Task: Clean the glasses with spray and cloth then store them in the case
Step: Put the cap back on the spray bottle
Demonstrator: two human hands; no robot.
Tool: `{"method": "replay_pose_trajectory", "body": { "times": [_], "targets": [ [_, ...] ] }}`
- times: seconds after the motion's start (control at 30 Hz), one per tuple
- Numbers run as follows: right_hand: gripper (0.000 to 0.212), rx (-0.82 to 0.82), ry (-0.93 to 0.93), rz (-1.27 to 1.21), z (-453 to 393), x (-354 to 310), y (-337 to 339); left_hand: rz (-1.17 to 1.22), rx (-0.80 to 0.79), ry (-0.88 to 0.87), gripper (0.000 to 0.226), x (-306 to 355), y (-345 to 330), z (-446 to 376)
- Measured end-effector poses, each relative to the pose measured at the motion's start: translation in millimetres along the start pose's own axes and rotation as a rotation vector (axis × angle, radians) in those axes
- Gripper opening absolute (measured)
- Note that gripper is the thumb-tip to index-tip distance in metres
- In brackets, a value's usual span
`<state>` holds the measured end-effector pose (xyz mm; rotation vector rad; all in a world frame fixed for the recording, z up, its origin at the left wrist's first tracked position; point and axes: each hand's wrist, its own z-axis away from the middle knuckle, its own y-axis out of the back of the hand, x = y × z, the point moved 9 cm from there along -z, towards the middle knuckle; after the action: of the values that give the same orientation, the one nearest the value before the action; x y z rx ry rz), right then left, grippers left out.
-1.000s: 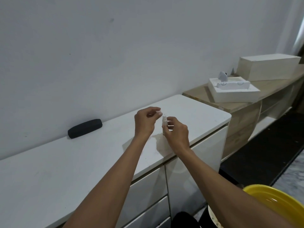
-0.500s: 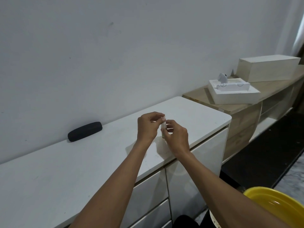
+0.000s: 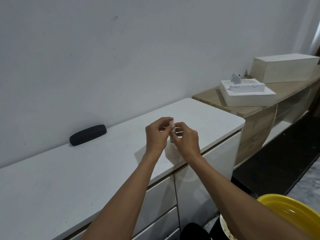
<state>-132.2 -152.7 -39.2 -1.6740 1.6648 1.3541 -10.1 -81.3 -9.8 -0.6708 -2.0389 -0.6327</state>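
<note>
Both hands, left hand [image 3: 156,135] and right hand [image 3: 187,142], pinch a small spray bottle [image 3: 172,130] over the white cabinet [image 3: 86,170]; black case [image 3: 88,135] sits well apart.

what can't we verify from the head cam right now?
- Small white spray bottle: mostly hidden by the left hand and right hand; cap state unclear.
- Glasses and cloth: none visible in the head view.
- Closed black oblong glasses case: contents hidden.
- Yellow round basin: cut off by the frame's lower right corner.
</note>
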Motion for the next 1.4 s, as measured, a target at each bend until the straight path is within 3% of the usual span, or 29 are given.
{"method": "replay_pose_trajectory", "body": {
  "times": [0.17,0.27,0.4,0.63,0.77,1.4],
  "targets": [
    [0.025,-0.010,0.013,0.014,-1,-3,-1,0.006,-0.051,0.062,0.041,-6,9,4],
    [0.024,-0.029,0.005,0.026,-6,-6,-8,-0.250,0.011,0.102,0.039,-28,44,5],
    [0.023,-0.069,0.024,0.012,-12,-24,-32,-0.589,0.036,0.202,0.055,-57,111,14],
    [0.024,-0.168,0.043,-0.098,-24,-55,-107,-0.936,0.038,0.308,0.066,-95,212,31],
    [0.021,-0.213,0.032,-0.095,-33,-62,-154,-1.065,-0.005,0.364,0.069,-108,225,21],
    [0.026,-0.234,0.013,-0.050,-103,-51,-265,-1.176,-0.077,0.406,0.083,-137,222,-3]
  ]
}}
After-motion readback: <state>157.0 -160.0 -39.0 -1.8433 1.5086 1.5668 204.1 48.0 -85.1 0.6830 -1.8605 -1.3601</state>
